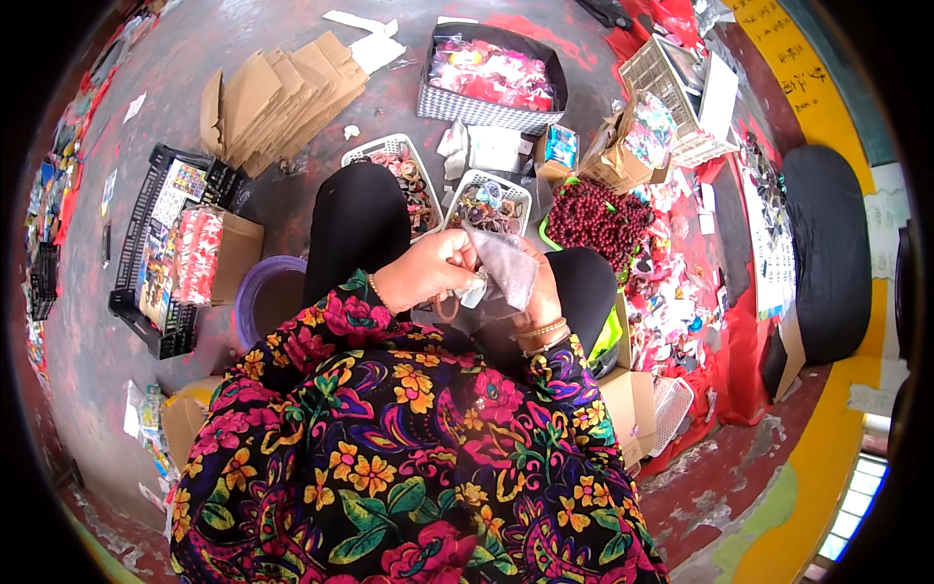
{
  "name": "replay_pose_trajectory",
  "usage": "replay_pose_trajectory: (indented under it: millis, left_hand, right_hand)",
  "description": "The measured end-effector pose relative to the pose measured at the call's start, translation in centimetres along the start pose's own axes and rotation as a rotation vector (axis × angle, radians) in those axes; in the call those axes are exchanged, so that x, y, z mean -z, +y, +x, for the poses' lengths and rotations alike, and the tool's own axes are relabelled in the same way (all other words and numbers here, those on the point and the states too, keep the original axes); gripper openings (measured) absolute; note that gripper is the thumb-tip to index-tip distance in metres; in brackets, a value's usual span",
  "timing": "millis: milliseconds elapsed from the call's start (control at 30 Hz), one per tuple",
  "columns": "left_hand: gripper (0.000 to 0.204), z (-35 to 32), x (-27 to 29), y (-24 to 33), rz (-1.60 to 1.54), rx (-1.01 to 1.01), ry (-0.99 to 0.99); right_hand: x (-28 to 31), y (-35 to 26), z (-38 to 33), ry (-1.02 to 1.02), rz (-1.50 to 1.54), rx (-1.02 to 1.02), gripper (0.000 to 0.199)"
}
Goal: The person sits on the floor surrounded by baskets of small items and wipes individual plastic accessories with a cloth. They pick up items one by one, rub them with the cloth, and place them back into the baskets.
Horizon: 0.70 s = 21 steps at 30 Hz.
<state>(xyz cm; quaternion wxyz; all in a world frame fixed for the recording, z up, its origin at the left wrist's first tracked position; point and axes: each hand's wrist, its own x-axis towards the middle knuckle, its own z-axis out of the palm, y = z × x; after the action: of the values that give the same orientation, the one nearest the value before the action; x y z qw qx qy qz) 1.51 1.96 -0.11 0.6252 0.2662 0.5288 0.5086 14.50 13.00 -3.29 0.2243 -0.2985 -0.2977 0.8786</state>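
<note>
I sit on the floor in a flowered top with black trousers. My left hand (428,271) is closed on a small shiny piece at the edge of a small grey cloth pouch (502,265). My right hand (538,297) holds that pouch from below and behind, a bangle on its wrist. Both hands meet over my lap, just in front of two white baskets (420,162) of small trinkets. What is inside the pouch is hidden.
A heap of dark red beads (595,216) lies to the right. A checked box (486,109) of pink packets stands ahead. Flat cardboard pieces (277,92) lie ahead left, a black crate (156,238) and a purple tub (261,292) to the left. Cartons and small goods crowd the right.
</note>
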Motion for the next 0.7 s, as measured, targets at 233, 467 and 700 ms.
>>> replay_pose_trajectory:
  millis: [233,467,700]
  left_hand:
    - [0.014,0.2,0.0,-0.3,-0.120,0.061,-0.070]
    - [0.042,0.3,0.3,-0.5,-0.398,-0.112,0.172]
    - [0.053,1.9,0.8,-2.2,-0.424,-0.230,0.287]
  right_hand:
    - [1.4,0.6,1.0,-0.013,0.070,0.049,0.022]
    - [0.1,-1.1,0.9,0.026,0.075,-0.122,0.029]
    - [-0.5,0.0,0.0,-0.030,0.088,-0.091,0.035]
